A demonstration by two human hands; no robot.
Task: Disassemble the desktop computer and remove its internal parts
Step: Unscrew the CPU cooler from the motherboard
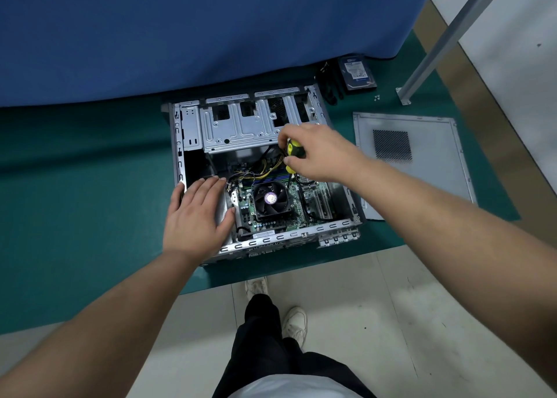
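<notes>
An open grey desktop case (193,120) lies on its side on the green table. Inside I see the motherboard (250,205), a black CPU fan (269,199) and yellow and black cables (265,168). My left hand (196,217) rests flat, fingers straight, on the metal power supply box at the case's left. My right hand (316,153) grips a yellow and black screwdriver (291,153), its shaft pointing down into the case near the cables above the fan.
The removed side panel (422,180) lies flat to the right of the case. A hard drive (357,72) and black cables (330,87) sit at the back right, with small screws (376,97) nearby. A blue partition (180,36) stands behind; a metal post (446,39) rises at right.
</notes>
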